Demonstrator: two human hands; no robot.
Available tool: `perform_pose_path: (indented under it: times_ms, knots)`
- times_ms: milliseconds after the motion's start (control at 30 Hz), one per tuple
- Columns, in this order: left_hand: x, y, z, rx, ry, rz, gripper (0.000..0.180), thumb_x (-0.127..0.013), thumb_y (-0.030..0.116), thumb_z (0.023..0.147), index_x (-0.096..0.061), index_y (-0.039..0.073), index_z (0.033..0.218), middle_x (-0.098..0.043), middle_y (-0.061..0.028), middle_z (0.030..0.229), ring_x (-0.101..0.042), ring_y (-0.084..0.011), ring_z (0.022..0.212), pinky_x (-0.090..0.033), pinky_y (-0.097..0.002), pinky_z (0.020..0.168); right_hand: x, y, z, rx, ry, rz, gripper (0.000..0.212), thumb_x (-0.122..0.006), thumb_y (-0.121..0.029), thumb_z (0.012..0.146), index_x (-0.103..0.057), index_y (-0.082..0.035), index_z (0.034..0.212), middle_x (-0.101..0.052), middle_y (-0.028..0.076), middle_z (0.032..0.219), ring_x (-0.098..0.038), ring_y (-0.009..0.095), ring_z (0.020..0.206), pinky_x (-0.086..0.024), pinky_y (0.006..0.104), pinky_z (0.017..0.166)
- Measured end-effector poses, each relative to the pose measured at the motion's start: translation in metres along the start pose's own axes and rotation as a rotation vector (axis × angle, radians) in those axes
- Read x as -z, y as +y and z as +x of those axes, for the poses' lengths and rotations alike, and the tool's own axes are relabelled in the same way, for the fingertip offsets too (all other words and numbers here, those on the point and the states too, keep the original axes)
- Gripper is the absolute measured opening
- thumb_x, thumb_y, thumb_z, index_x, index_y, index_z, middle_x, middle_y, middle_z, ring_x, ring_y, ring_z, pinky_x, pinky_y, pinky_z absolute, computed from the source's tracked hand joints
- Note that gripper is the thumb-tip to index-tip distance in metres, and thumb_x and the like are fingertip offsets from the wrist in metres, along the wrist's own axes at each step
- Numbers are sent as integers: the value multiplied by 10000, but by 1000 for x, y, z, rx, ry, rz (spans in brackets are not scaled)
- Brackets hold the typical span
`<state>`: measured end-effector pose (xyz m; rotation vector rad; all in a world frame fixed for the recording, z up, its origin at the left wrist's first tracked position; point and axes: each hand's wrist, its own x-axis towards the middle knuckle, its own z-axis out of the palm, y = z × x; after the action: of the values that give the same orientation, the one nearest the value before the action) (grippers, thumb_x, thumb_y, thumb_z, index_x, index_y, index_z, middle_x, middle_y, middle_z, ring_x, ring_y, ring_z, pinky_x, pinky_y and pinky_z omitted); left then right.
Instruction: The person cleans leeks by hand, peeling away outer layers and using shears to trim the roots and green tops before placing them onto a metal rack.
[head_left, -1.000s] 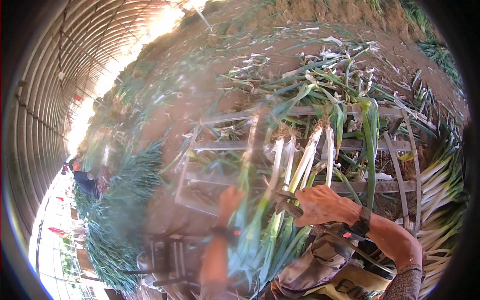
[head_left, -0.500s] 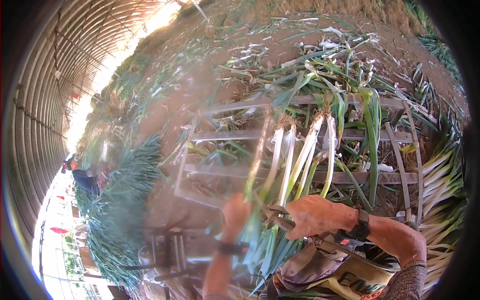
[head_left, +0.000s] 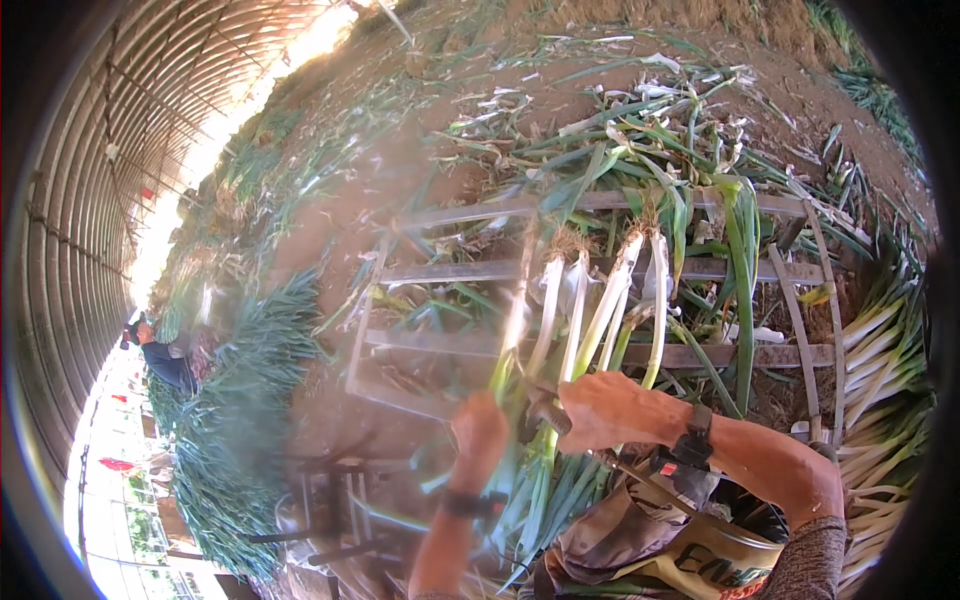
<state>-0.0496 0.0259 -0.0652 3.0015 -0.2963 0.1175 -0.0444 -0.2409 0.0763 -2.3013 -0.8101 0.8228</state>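
Note:
I hold a bunch of long leeks point(head_left: 580, 310) with white stalks pointing away from me and green leaves toward my lap. My left hand point(head_left: 478, 432) grips the bunch at its left side, near where white turns green. My right hand point(head_left: 612, 408) is closed around the stalks on the right and seems to hold a small dark tool against them; a dark band sits on that wrist. The leeks lie over a slatted wooden frame point(head_left: 700, 270).
A heap of trimmed white leeks point(head_left: 885, 370) lies at the right. Loose green leaves and peelings point(head_left: 640, 130) cover the soil beyond the frame. A row of piled leeks point(head_left: 235, 400) runs at left, where another person point(head_left: 160, 355) crouches inside the arched tunnel.
The view has shifted, so the bunch and both hands sit lower in the picture. My left hand has slid down along the stalks. The roots now reach the frame's middle slat.

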Motion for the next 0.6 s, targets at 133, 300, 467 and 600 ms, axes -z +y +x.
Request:
perform_pose_path:
  times_ms: [133, 300, 467, 600]
  knots:
    - [0, 4, -1, 11, 7, -47, 229, -656, 188, 804, -573, 43, 960, -609, -186, 951, -631, -407, 832, -489, -541, 675, 10, 12, 9, -35, 129, 142, 314, -655, -268, 707, -647, 30, 804, -634, 164, 614, -666, 330, 594, -548, 431, 608]
    - [-7, 0, -2, 41, -53, 1, 238, -663, 173, 797, -573, 44, 975, -608, -184, 946, -627, -404, 855, -487, -529, 680, 14, 30, 26, -48, 309, 106, 297, -651, -288, 703, -659, 6, 746, -624, 148, 593, -650, 282, 571, -537, 416, 596]
    - [-4, 3, -2, 6, -40, -52, 227, -659, 149, 789, -563, 42, 965, -600, -182, 924, -621, -400, 819, -483, -529, 665, 25, 48, 41, -133, 320, 127, 252, -656, -254, 672, -656, -3, 694, -591, 106, 550, -585, 222, 514, -487, 360, 528]
    - [-4, 3, -1, -6, -38, -9, 202, -652, 135, 791, -559, 36, 941, -600, -174, 903, -623, -391, 803, -479, -528, 655, 30, 53, 51, -183, 309, 150, 231, -661, -231, 657, -646, -1, 674, -581, 92, 539, -567, 212, 498, -472, 348, 504]
